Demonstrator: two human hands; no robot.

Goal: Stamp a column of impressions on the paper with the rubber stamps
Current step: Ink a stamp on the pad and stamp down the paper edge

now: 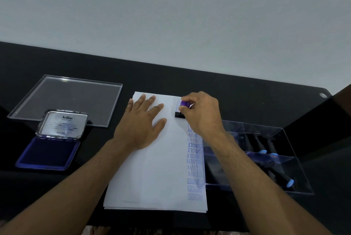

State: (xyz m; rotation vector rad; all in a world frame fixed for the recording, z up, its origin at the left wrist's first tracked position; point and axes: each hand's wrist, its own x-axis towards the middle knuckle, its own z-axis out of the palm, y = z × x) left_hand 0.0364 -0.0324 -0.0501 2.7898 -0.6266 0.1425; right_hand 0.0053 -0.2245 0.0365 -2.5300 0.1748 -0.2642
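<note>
Left of the paper on the black table, an open Artline ink pad lies with its lid raised, a clear acrylic lid behind it. The left hand rests flat on the paper's upper part, fingers spread. Along the paper's right edge runs a column of blue impressions. Near its far end the right hand pinches a purple-topped rubber stamp set on the paper. Right of the paper stands a clear box of stamps.
</note>
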